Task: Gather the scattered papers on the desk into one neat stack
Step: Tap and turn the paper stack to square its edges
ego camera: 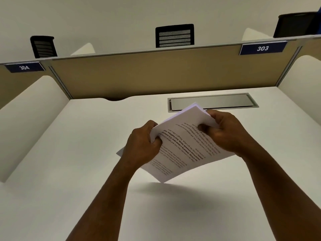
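Observation:
A stack of white printed papers [180,146] hangs above the white desk [86,153], tilted, with its shadow on the desktop below. My left hand [142,145] grips the stack's left edge, thumb on top. My right hand [225,131] grips its upper right edge, thumb pressed on the printed top sheet. The sheets are bunched together, with the edges at the far corner slightly fanned. No other loose paper shows on the desk.
A grey metal cable flap [212,102] is set into the desk just beyond the papers. A tan partition [156,75] with labels 304 and 303 closes the back. White side dividers [31,119] flank the desk. Black chair backs [174,35] rise behind the partition.

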{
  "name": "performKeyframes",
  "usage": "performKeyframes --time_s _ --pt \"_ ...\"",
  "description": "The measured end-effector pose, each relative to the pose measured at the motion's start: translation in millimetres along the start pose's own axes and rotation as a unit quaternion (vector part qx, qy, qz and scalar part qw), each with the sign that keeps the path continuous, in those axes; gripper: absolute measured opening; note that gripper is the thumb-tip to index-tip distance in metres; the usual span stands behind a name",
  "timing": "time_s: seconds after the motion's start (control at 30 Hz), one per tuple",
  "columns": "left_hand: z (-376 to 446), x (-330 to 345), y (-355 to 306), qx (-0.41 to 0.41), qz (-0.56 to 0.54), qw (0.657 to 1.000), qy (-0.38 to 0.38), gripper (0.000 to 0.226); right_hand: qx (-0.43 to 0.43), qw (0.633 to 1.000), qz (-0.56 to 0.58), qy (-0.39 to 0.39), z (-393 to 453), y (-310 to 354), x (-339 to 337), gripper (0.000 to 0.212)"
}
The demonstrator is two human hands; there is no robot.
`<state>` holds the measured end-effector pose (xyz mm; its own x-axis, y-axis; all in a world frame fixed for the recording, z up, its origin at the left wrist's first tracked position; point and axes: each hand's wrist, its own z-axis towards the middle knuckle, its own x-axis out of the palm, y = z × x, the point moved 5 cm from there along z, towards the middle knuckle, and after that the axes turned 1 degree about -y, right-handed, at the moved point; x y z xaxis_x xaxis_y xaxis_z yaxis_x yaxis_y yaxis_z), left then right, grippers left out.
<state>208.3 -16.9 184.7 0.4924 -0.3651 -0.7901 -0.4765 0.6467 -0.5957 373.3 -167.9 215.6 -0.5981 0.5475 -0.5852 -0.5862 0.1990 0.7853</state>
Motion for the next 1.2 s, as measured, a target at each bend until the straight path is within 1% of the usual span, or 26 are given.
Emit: performKeyframes --time_s 0.03,0.07,0.13,0.17,0.2,0.23,0.27,0.3,0.37,0.4,0.43,0.5,0.53,0.63,0.77,0.83,0.93,1.03,1.1,1.2 --pt "0 1 6 -0.008 -0.005 1.000 -0.018 0.034 0.006 1.000 0.011 -0.004 0 -3 -1 0.024" --pt "-1 0 11 -0.003 -0.009 0.998 -0.068 0.050 0.014 1.000 0.023 -0.010 0 -7 -4 0.020" --pt "-4 -7 28 0.006 -0.006 0.977 -0.212 0.086 0.035 0.997 0.063 -0.028 0 -16 -9 0.017" --pt "-8 -11 39 -0.017 -0.025 0.962 -0.271 0.098 0.048 0.994 0.093 -0.040 -1 -21 -12 0.017" --pt "-10 -11 53 -0.057 -0.068 0.949 -0.303 0.105 0.065 0.988 0.131 -0.052 -1 -27 -14 0.017" --pt "-11 -10 64 -0.107 -0.131 0.936 -0.308 0.107 0.081 0.980 0.170 -0.061 -1 -32 -15 0.016" --pt "-10 -6 72 -0.157 -0.204 0.922 -0.289 0.104 0.093 0.972 0.208 -0.064 -1 -37 -15 0.015" --pt "-7 2 78 -0.198 -0.277 0.906 -0.253 0.095 0.103 0.963 0.242 -0.065 -1 -41 -14 0.014" --pt "-2 15 83 -0.238 -0.405 0.864 -0.179 0.066 0.123 0.948 0.286 -0.065 -1 -48 -8 0.020" --pt "-1 17 82 -0.243 -0.439 0.850 -0.158 0.051 0.132 0.944 0.295 -0.067 0 -53 -5 0.021" --pt "-1 19 84 -0.244 -0.451 0.845 -0.151 0.039 0.137 0.943 0.297 -0.069 0 -57 -2 0.018" --pt "-1 20 85 -0.236 -0.452 0.847 -0.151 0.021 0.146 0.945 0.284 -0.078 1 -68 4 0.016" --pt "-1 22 87 -0.234 -0.450 0.849 -0.152 0.018 0.150 0.946 0.275 -0.081 0 -74 6 0.018" --pt "-1 30 93 -0.226 -0.440 0.856 -0.154 0.020 0.163 0.945 0.269 -0.090 -1 -85 16 0.020" --pt "-6 40 108 -0.212 -0.410 0.871 -0.166 0.022 0.184 0.935 0.288 -0.098 -10 -99 34 0.023" --pt "-11 48 115 -0.218 -0.395 0.879 -0.156 0.026 0.204 0.932 0.284 -0.098 -17 -107 45 0.026" --pt "-18 62 122 -0.228 -0.395 0.879 -0.142 0.029 0.224 0.928 0.282 -0.100 -26 -116 60 0.030" --pt "-18 64 121 -0.225 -0.403 0.875 -0.144 0.031 0.227 0.927 0.282 -0.097 -26 -120 65 0.028" --pt "-15 63 119 -0.219 -0.397 0.880 -0.142 0.032 0.222 0.930 0.277 -0.096 -24 -119 63 0.026" --pt "-13 55 115 -0.201 -0.400 0.882 -0.151 0.027 0.204 0.933 0.276 -0.105 -20 -115 55 0.028"
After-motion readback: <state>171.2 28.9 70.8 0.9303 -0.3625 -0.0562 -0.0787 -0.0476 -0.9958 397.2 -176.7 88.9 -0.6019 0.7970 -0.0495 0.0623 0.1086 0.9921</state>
